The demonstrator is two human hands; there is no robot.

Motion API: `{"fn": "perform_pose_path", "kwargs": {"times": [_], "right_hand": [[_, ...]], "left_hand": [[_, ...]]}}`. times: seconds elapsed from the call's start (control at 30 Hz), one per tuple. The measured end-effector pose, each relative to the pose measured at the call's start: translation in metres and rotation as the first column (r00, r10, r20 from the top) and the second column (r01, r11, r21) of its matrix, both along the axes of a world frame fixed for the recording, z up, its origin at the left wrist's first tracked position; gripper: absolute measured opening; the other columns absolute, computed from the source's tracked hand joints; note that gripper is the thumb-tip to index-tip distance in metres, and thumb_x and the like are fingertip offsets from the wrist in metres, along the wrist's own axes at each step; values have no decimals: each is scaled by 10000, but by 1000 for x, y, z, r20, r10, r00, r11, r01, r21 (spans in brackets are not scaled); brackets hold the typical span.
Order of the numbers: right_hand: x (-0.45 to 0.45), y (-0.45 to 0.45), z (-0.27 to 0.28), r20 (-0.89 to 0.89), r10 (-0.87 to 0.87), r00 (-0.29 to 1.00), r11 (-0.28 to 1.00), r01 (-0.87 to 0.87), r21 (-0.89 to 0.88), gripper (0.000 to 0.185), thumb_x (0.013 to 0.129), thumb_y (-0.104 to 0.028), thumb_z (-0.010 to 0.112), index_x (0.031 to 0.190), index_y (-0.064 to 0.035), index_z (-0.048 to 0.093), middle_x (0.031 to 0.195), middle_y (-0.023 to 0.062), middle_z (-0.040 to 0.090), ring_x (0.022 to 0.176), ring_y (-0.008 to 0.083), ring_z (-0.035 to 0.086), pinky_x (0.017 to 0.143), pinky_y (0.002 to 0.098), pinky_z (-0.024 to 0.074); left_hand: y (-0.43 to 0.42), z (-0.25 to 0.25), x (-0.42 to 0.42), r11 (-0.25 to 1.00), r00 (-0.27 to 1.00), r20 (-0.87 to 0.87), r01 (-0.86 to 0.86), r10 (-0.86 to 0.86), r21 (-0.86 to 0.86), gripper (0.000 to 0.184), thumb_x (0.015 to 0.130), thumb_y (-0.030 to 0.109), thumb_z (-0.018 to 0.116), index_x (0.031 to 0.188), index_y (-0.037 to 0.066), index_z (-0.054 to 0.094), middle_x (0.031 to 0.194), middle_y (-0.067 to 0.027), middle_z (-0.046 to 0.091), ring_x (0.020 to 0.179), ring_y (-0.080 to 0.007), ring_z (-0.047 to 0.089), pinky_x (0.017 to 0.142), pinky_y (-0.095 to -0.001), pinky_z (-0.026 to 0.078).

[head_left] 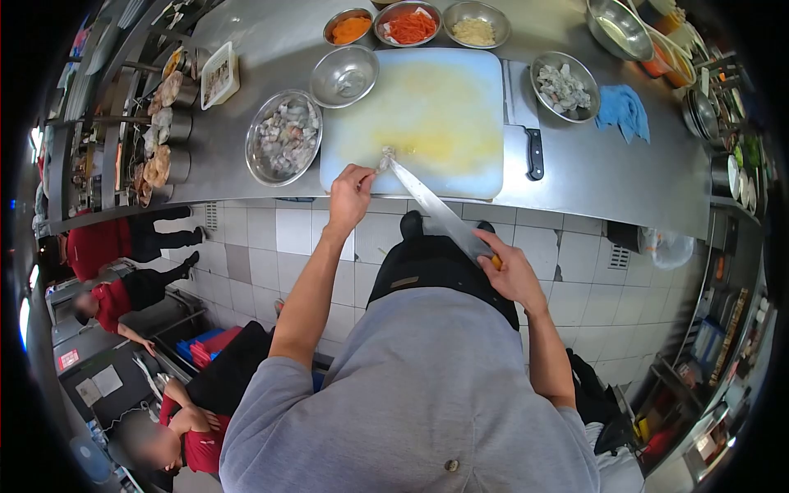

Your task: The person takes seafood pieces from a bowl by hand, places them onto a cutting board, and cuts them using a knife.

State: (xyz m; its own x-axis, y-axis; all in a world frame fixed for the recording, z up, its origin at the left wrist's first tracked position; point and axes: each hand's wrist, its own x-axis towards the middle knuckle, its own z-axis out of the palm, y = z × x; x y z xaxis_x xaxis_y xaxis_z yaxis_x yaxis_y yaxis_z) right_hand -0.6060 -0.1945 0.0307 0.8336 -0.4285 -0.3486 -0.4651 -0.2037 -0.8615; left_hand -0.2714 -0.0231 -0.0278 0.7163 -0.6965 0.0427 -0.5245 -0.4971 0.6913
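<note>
My right hand [514,269] grips the yellow handle of a large knife [436,209]. Its blade slants across the near edge of the stained white cutting board [349,135], with the tip at a small greyish raw shrimp [387,154]. The fingers of my left hand [352,195] are pinched together at the near end of this shrimp. Left of the board sits a metal bowl of raw shrimp [283,138]. A smaller metal bowl [344,76] overlaps the board's far left corner, with a little clear-looking content at its bottom.
A black-handled knife [535,154] lies right of the board, near a bowl of shrimp pieces [564,87] and a blue cloth [623,112]. Bowls of orange [351,29], red [410,26] and pale [474,31] shreds line the back. Several people in red shirts are at left.
</note>
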Motion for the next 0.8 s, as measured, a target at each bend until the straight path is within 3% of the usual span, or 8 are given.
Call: {"fn": "perform_pose_path", "kwargs": {"times": [0.03,0.13,0.23,0.33,0.43,0.53,0.73,0.8], "right_hand": [[1,1,-4,51,3,999,1000,-3,-12,572,975,-49,701,1522,-171,586,785,195,575,647,307,509,683,395,483],[6,2,-8,34,20,999,999,-18,-44,575,977,-49,698,1526,-177,584,806,198,600,646,309,510,688,395,488],[6,3,-9,63,9,998,999,-6,-50,576,977,-47,695,1526,-185,585,811,200,615,646,313,508,693,395,492],[7,4,-8,47,-6,999,999,7,-37,581,974,-42,697,1525,-191,587,808,202,618,648,314,505,694,393,492],[10,1,5,-79,27,996,999,-28,-16,575,971,-48,689,1518,-193,587,1017,274,729,801,451,673,796,469,544],[11,0,8,-76,18,997,1000,-19,-7,576,969,-49,691,1518,-188,590,994,276,726,790,453,671,789,468,546],[11,3,8,-101,20,995,1000,-22,-22,566,972,-55,690,1515,-184,594,989,289,722,833,470,692,800,479,549],[11,4,9,-87,14,996,999,-17,-28,560,973,-57,690,1510,-182,596,991,293,723,857,477,699,812,484,551]], "left_hand": [[1,0,-1,1000,1000,2,2,-3,11,106,952,-12,734,1043,-14,788,998,-154,764,808,-270,741,726,-352,583],[8,-11,2,991,995,-70,-80,72,-108,83,987,5,713,1040,-20,772,966,-147,764,810,-222,737,721,-335,571],[17,-14,10,985,943,-306,-160,132,-70,135,1072,99,675,1057,-24,728,993,-84,767,850,-138,713,764,-315,574],[23,-12,14,986,925,-359,-156,123,-65,145,1106,142,635,1094,5,681,1031,-67,765,898,-133,704,796,-311,572],[26,-16,16,985,891,-439,-161,117,-66,139,1117,170,620,1099,39,665,1116,-67,760,950,-116,670,813,-298,555],[21,-23,14,935,841,-539,-233,56,-267,93,1105,133,613,1098,52,658,1154,-54,767,948,-110,628,772,-287,522],[15,-18,31,857,707,-707,-349,-26,-380,117,1104,184,638,1088,72,667,1156,-52,770,928,-72,597,762,-274,502],[4,-1,53,886,849,-526,-285,56,-365,145,1099,203,653,1084,60,673,1124,-52,771,916,-79,607,785,-276,506]]}}
